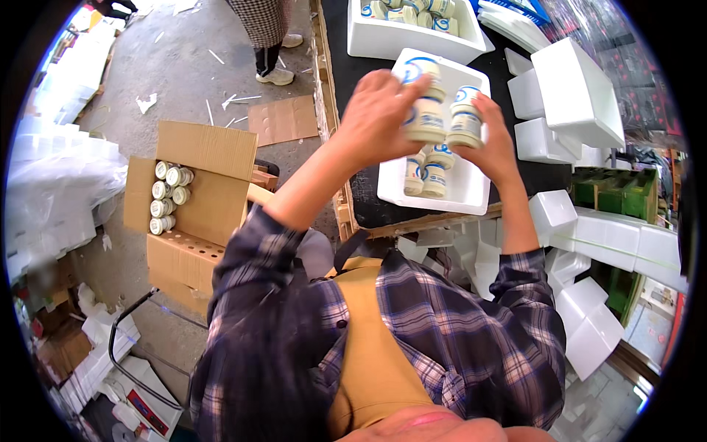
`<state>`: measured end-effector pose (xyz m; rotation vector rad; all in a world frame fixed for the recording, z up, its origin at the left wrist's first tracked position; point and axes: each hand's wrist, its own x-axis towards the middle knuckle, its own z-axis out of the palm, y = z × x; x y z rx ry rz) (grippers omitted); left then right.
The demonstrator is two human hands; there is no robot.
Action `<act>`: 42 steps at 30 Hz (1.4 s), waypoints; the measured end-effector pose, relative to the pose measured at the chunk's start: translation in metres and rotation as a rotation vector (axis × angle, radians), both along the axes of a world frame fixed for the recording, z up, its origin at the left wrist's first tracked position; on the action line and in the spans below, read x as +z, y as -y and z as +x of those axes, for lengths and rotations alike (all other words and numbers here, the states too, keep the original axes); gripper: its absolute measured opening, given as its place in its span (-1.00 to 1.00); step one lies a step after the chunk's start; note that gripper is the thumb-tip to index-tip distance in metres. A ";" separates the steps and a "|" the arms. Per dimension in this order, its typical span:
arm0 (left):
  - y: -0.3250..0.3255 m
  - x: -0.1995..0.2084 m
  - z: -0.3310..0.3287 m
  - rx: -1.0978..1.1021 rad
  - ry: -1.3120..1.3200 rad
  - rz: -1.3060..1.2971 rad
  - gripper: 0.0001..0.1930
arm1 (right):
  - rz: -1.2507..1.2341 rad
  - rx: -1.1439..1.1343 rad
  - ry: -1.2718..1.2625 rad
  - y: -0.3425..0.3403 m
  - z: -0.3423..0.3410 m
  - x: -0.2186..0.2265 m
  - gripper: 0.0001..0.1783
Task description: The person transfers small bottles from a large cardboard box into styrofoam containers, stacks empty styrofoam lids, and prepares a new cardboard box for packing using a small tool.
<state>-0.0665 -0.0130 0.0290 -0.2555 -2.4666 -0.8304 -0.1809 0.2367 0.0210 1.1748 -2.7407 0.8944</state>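
Both my hands are raised over a white foam box (471, 195) on a black-topped table. My left hand (375, 110) is wrapped round cream-coloured jars (426, 119) with blue and white labels, blurred by motion. My right hand (495, 144) grips more jars (465, 118) of the same kind from the side. Whether each hand has one jar or a stack of two, I cannot tell for certain. Under my hands, several like jars (434, 180) stand in the near part of the box.
A second foam box (412, 46) with several jars sits beyond. Stacked foam boxes (578, 92) rise at the right. An open cardboard carton (210, 199) at my left holds several jars (163, 206). A person (269, 37) stands past the table's left edge; flat cardboard (283, 120) lies on the floor.
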 end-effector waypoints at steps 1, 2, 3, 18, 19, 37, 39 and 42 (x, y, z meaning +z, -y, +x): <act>-0.015 -0.010 -0.026 0.033 -0.006 -0.209 -0.17 | 0.085 0.017 -0.088 0.001 -0.010 -0.016 -0.01; -0.026 -0.022 -0.048 0.019 0.019 -0.320 -0.20 | 0.170 0.034 -0.177 0.004 -0.019 -0.033 -0.01; -0.031 -0.032 -0.064 0.026 0.077 -0.471 -0.21 | 0.231 0.056 -0.217 0.012 -0.027 -0.046 -0.02; -0.058 -0.122 -0.106 0.035 0.267 -0.427 -0.59 | 0.594 0.133 -0.001 0.060 -0.055 -0.075 -0.18; -0.042 -0.094 -0.075 -0.009 0.183 -0.334 -0.57 | 0.531 0.095 -0.049 0.053 -0.046 -0.063 -0.24; 0.379 -0.368 0.444 1.447 -0.054 1.746 0.09 | 0.245 0.219 1.583 0.621 0.346 -0.291 0.25; 0.404 -0.382 0.445 1.542 -0.087 1.684 0.05 | 0.198 0.125 1.606 0.656 0.360 -0.323 0.36; 0.417 -0.410 0.474 1.528 -0.398 1.808 0.01 | 0.154 0.115 1.646 0.685 0.378 -0.352 0.33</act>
